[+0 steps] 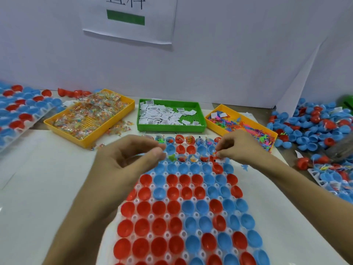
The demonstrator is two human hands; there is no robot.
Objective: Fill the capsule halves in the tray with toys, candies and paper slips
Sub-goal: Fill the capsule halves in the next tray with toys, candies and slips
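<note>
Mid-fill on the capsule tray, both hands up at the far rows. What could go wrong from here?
1. The right hand pinches a paper slip over tightly packed capsule halves; it may drop into a neighbouring half.
2. Both forearms hang over the unfilled rows of the tray; a dip could knock halves loose.
3. The left hand is blurred, so what it holds is unclear; a half may get skipped or doubled.

White paper sign [129, 18] with black characters and a green bar, taped to the far wall [238, 54]. White tabletop [38, 178] beneath.
</note>
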